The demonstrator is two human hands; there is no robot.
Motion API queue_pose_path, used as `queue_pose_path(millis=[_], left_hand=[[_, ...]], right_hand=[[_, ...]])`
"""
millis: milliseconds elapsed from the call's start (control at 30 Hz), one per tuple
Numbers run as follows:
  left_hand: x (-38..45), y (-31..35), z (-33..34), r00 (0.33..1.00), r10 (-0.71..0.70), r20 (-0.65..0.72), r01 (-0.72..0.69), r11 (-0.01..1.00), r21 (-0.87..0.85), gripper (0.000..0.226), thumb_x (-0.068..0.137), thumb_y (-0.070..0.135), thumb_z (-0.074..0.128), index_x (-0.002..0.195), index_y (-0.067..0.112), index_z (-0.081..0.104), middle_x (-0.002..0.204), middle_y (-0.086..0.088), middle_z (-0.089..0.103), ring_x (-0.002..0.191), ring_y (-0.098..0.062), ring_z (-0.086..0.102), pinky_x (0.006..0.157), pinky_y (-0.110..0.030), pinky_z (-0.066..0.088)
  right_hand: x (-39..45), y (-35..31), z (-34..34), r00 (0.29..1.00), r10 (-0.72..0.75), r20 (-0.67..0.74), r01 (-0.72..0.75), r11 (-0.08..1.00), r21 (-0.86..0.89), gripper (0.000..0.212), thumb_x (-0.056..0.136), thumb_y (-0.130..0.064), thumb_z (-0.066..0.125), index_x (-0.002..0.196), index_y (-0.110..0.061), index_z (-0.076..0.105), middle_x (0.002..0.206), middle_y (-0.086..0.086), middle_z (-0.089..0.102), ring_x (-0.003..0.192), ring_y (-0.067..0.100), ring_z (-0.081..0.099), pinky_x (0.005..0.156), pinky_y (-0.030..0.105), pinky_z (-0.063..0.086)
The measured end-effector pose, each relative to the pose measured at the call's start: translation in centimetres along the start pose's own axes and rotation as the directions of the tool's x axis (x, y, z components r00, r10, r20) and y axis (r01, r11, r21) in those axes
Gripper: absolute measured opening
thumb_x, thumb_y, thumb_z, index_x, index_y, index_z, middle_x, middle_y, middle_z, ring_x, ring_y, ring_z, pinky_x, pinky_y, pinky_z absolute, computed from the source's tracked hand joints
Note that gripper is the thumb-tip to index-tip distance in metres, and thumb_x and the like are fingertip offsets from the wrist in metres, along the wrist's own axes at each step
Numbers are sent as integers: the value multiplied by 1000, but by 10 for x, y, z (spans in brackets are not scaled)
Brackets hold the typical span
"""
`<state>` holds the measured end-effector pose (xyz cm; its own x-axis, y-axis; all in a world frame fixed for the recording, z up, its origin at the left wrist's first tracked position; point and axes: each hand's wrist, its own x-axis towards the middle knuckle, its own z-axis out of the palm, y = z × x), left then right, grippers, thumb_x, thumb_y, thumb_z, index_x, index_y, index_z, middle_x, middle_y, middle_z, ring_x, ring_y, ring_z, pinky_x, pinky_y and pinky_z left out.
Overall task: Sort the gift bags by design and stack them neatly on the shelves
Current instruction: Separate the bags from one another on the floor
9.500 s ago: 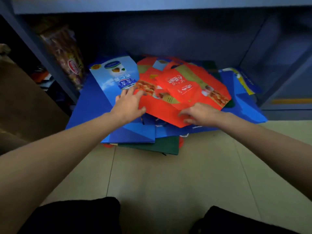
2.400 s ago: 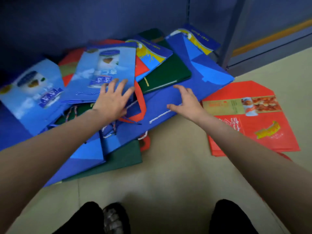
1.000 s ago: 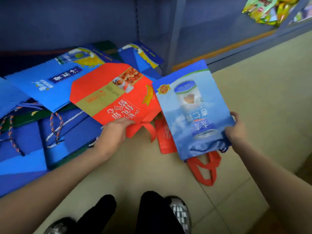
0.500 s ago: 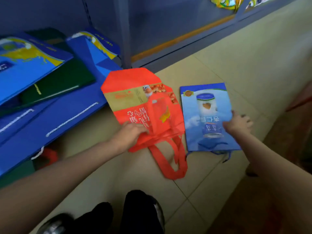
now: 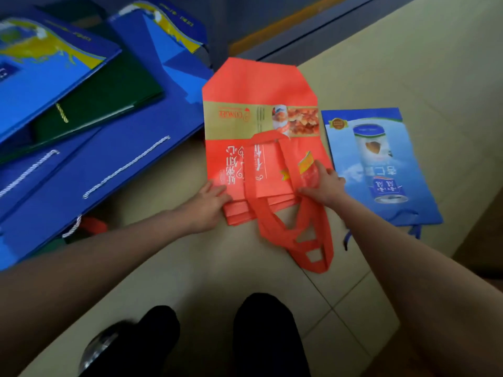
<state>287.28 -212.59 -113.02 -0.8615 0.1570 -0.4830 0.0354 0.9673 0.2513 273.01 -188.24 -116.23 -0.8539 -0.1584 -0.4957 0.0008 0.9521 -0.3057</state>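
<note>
Looking down through the head camera, we see a small stack of red gift bags (image 5: 261, 170) lying flat on the tiled floor (image 5: 408, 63), just in front of our knees. They are a soft orange-red fabric with long strap handles (image 5: 299, 235) looping toward us; the top one carries a gold band with a photo of nuts and the word "CONGEE" upside down from where we stand, plus white Chinese characters we cannot read for certain. Our left hand (image 5: 206, 205) rests on the stack's near left corner with its fingers nearly straight, pressing rather than gripping. Our right hand (image 5: 324, 186) lies on the near right edge, thumb and fingers spread over the fabric; whether they pinch the edge we cannot tell.

Just beside the stack on the right lies a light blue gift bag (image 5: 378, 164), flat, printed with a tin, a gold seal and blurred Chinese characters. To the left, a loose heap of dark blue bags (image 5: 109, 159) with white rope handles overlaps a dark green bag (image 5: 100, 102) at the foot of the shelves (image 5: 285, 28)
</note>
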Motion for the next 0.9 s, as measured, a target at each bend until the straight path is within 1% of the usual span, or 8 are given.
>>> queue_pose_path(millis=[100, 167, 233, 300, 467, 667, 800, 900], left_hand=[[11, 5, 10, 993, -117, -14, 115, 985, -125, 66, 86, 16, 54, 146, 18, 26, 154, -19, 12, 146, -25, 0, 116, -39, -7], [16, 13, 12, 980, -198, -10, 191, 957, -220, 69, 84, 21, 60, 145, 19, 29, 155, -18, 9, 145, -31, 1, 118, -42, -1], [19, 27, 15, 981, -193, -37, 178, 952, -247, 65, 84, 23, 61, 142, 13, 35, 155, -16, 13, 143, -32, 10, 117, -35, 8], [21, 42, 19, 992, -122, -41, 112, 975, -193, 65, 85, 24, 59, 143, 12, 32, 155, -13, 15, 143, -28, 11, 116, -33, 10], [17, 55, 28, 993, -97, 73, 95, 995, 28, 70, 89, 27, 51, 149, 25, 14, 158, 2, -3, 145, -29, -2, 113, -56, 15], [13, 43, 29, 969, -240, 64, 240, 971, 6, 78, 89, 32, 56, 149, 27, 7, 156, -7, -6, 141, -43, -2, 110, -53, 23], [7, 26, 31, 933, -356, 46, 359, 928, -99, 91, 84, 30, 66, 150, 22, 3, 153, -21, -7, 136, -43, 15, 111, -45, 27], [7, 25, 34, 919, -390, 57, 394, 911, -123, 93, 84, 28, 67, 150, 21, 2, 152, -23, -8, 136, -42, 16, 111, -42, 26]], right_hand=[[2, 1, 5, 998, 46, -46, -45, 999, 29, 83, 76, -38, 72, 143, -25, 25, 138, 22, 33, 128, 38, 32, 103, 41, 30], [1, 0, 5, 991, 104, -83, -83, 972, 221, 69, 77, -26, 72, 136, -22, 38, 132, 21, 42, 120, 35, 43, 97, 37, 36], [-2, -1, -1, 976, 121, -181, -3, 838, 545, 51, 77, -3, 63, 123, -19, 49, 113, 16, 56, 91, 25, 57, 76, 32, 46], [-4, 1, -19, 937, 144, -317, 107, 748, 655, 48, 74, 9, 50, 110, -23, 51, 89, 4, 54, 69, 15, 51, 61, 28, 44], [-3, 33, -62, 842, 305, -446, 5, 821, 571, 49, 75, 7, 40, 117, -14, 53, 103, 10, 55, 82, 21, 53, 80, 38, 50], [-18, 41, -40, 856, 371, -361, -209, 886, 415, 41, 83, 3, 47, 123, -5, 50, 131, 23, 40, 109, 35, 51, 96, 31, 34], [-17, 7, -16, 930, 177, -322, -58, 936, 346, 46, 82, 7, 44, 127, -1, 46, 130, 26, 40, 112, 35, 47, 93, 24, 30], [-3, -15, -6, 952, 106, -286, -32, 967, 251, 49, 86, 3, 43, 134, -4, 39, 135, 22, 35, 120, 38, 42, 101, 36, 31]])
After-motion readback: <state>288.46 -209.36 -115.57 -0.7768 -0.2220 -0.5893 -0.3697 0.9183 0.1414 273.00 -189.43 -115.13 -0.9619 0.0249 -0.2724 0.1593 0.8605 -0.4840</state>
